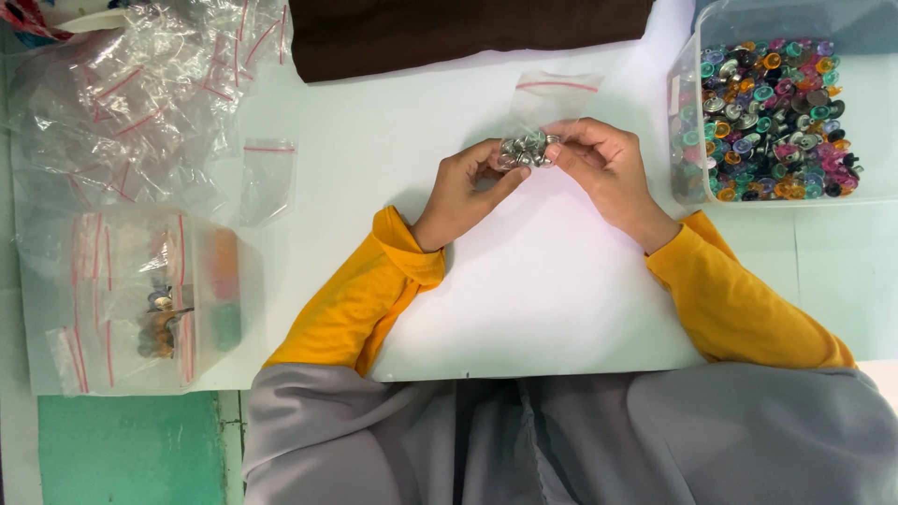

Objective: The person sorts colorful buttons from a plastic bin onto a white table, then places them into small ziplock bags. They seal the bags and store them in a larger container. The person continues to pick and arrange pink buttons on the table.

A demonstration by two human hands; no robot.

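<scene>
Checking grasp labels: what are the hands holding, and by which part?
Both hands, left hand and right hand, hold one small clear zip bag of silvery buttons, pinched by its filled lower end; the open top stands free.

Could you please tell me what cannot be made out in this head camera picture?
- Head view: small metal pieces in the bag; fingers cover some, so no count.
- Clear tub: cut off by the right edge.
- Box at left: contents blurred by plastic bags.

A small packing workplace: a white surface (524, 299) carries heaps of empty zip bags (140, 103) and a clear tub of coloured buttons (772, 117).
</scene>
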